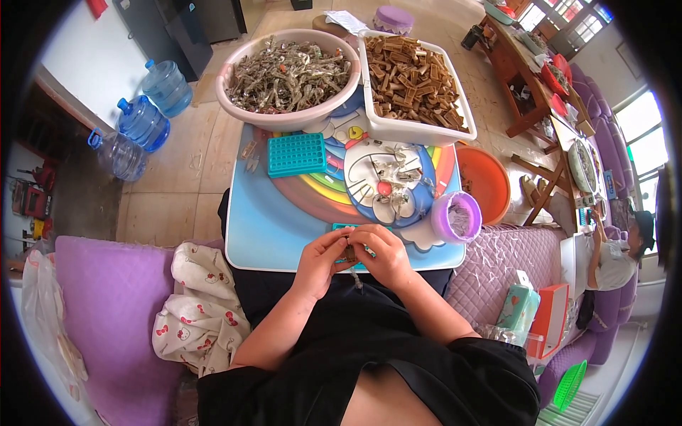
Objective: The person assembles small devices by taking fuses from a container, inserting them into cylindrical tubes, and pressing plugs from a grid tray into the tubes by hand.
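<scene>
My left hand and my right hand meet at the table's near edge. Pinched between their fingertips is a small brown piece, partly covered by the fingers. Under the hands lies a teal tray, mostly hidden. A small pale strip hangs just below the fingers. Farther off on the cartoon-printed table sits a teal block with rows of holes. Several small clear and greyish bits lie scattered on the cartoon face. A purple tub with thin pale pieces stands at the right edge.
A pink basin of tangled greyish bits and a white bin of brown rectangular pieces occupy the far side. An orange basin is at right. Water bottles stand left. Another person works at far right.
</scene>
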Tool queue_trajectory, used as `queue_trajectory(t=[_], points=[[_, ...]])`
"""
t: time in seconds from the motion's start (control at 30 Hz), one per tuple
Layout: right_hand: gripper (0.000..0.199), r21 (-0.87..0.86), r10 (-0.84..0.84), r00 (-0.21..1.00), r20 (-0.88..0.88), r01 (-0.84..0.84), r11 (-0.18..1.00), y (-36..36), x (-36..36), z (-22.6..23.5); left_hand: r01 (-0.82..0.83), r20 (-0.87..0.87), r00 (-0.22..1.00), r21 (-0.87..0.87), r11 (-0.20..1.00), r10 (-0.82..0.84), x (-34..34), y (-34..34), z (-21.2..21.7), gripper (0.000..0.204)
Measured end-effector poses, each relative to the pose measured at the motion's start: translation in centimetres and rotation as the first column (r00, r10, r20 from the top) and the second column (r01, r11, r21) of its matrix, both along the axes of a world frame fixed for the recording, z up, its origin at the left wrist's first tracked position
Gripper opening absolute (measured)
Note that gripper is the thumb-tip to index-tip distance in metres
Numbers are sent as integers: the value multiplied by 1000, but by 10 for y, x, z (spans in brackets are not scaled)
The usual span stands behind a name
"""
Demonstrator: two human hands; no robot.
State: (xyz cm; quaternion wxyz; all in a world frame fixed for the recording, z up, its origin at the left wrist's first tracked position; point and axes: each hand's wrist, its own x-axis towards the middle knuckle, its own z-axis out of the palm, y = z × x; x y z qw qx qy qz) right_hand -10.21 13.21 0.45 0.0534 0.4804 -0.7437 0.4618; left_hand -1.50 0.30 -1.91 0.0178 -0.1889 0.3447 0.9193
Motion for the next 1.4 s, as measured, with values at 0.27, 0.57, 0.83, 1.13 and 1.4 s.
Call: queue_trajectory(t=[0.27,0.57,0.83,1.13,1.4], points=[[19,82,8,998,-61,-3,997,-5,-2,1,-15,15,1000,-40,999,16,0,-2,-5,29],[18,238,-127,942,310,53,970,3,-29,-17,-21,37,999,-102,995,25,1,-7,-21,25],[15,418,-73,995,70,37,908,0,-41,-63,-80,23,996,-55,995,81,0,-5,-11,26],[12,325,-54,990,134,8,946,1,-40,-55,-93,36,995,-71,993,96,-1,-9,-15,27],[13,51,-89,936,342,76,996,-9,-5,-5,-43,19,999,-172,984,47,0,-4,-10,32]])
